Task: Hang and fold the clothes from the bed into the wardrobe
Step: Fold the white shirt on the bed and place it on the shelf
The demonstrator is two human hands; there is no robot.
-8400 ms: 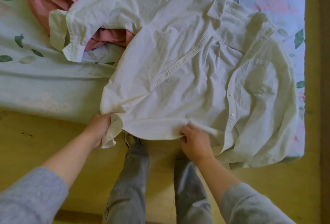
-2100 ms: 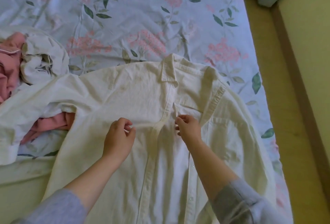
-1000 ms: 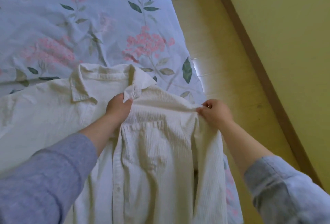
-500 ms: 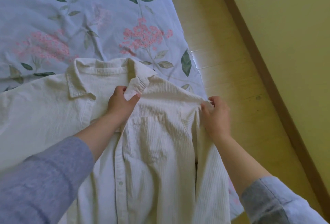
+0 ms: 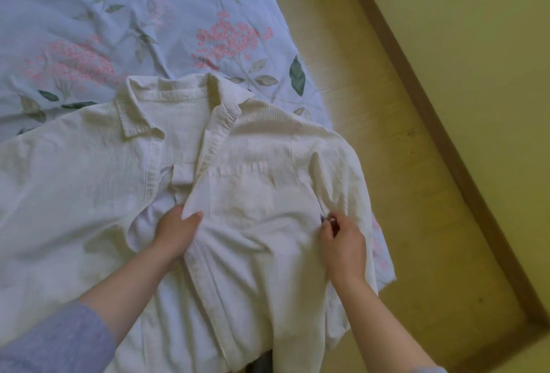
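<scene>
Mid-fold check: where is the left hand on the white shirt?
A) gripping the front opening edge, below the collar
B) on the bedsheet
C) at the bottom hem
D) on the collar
A: the left hand grips the front opening edge of the white shirt, well below the collar.
</scene>
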